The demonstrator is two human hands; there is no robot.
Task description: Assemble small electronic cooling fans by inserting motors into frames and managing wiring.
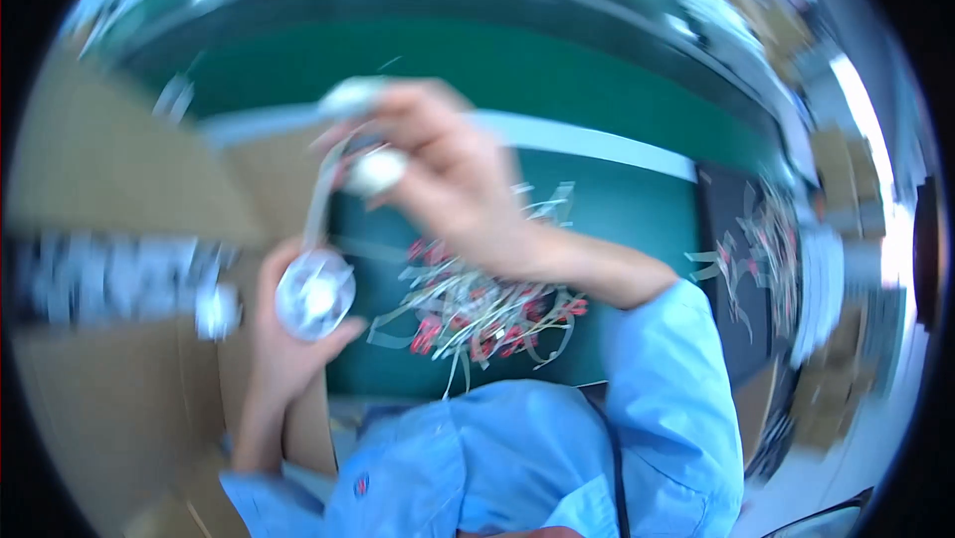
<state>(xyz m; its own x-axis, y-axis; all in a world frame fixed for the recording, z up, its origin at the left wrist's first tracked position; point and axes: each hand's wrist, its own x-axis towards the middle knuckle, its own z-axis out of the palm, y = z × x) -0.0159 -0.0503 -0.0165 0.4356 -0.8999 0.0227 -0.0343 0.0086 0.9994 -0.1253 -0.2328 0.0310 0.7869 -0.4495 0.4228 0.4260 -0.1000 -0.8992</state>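
Observation:
My left hand [284, 349] is closed around a round white piece [316, 294] with a bright centre, like a small coil or reel. From its top a pale thin strip [320, 202] runs up to my right hand [448, 175]. The right hand is blurred by motion, with white covers on the thumb and a finger, and it pinches the strip's upper end. Below and behind that hand, a tangled pile of pale leads with red ends [487, 314] lies on the green work surface [637, 200].
On the left stands an open cardboard box [119, 389] with many blurred whitish pieces [109, 284] inside. A green belt [597, 90] crosses beyond a pale rail [587, 140]. More leads [766, 250] rest on a dark surface at right, near stacked cartons [831, 389].

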